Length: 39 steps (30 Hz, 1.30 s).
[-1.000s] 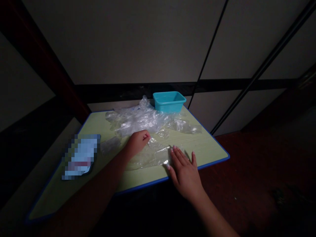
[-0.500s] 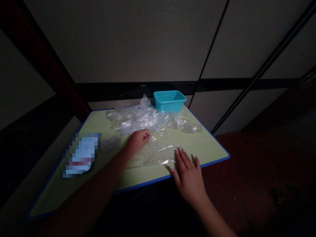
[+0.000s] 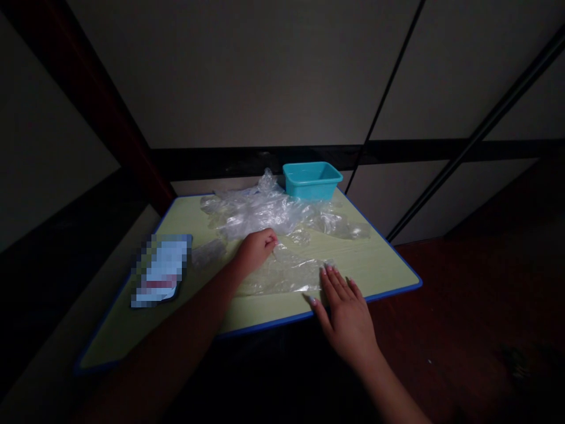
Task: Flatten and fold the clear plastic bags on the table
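Observation:
A clear plastic bag (image 3: 282,277) lies flattened near the front of the yellow-green table (image 3: 260,312). My left hand (image 3: 256,250) is closed in a pinch on the bag's upper edge. Flat on the bag's right end rests my right hand (image 3: 346,309), with its fingers stretched out and the thumb apart, near the table's front edge. Behind my hands spreads a crumpled pile of clear plastic bags (image 3: 265,212).
A turquoise plastic tub (image 3: 312,182) stands at the back of the table, touching the pile. On the left lies a phone-like device (image 3: 163,271) with a blurred screen. Cabinet panels (image 3: 256,76) rise behind the table.
The whole view has shifted, so the table and everything on it appear slightly further right. Both hands keep about the same place on the bag.

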Available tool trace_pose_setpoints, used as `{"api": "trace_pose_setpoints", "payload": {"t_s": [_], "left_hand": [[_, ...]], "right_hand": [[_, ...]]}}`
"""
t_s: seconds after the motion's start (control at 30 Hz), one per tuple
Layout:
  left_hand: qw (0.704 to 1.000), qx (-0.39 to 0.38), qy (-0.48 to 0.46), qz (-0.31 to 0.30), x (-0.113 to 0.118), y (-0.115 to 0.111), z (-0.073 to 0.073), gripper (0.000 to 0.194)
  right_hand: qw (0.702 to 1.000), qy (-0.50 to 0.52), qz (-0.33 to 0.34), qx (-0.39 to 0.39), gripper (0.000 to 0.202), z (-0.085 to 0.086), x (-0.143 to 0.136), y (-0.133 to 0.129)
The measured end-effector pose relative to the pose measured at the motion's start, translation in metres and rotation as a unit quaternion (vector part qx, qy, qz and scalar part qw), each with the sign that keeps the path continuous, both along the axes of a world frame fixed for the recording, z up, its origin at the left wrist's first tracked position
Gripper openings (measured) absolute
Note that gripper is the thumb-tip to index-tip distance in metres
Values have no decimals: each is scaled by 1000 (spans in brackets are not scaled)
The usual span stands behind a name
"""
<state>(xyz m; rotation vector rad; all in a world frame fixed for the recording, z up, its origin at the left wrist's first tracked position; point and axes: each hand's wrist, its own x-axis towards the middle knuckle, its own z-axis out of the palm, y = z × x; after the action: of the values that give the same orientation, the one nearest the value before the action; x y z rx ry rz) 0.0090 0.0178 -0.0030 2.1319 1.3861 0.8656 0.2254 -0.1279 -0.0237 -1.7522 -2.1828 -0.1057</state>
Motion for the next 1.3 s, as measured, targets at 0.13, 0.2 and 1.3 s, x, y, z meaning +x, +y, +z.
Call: {"api": "trace_pose_setpoints", "payload": {"t_s": [0.13,0.2,1.3], "left_hand": [[999,40,13,22,0,-4,7,7],[997,70,18,31,0,-7,17,5],[957,22,262,-124,91,-139,0,77]], "right_hand": [[1000,-1,-1,18,56,-6,-1,0],[999,-1,-1,34,55,-9,-2,1],[994,-54,13,97,78,-30,7,10]]}}
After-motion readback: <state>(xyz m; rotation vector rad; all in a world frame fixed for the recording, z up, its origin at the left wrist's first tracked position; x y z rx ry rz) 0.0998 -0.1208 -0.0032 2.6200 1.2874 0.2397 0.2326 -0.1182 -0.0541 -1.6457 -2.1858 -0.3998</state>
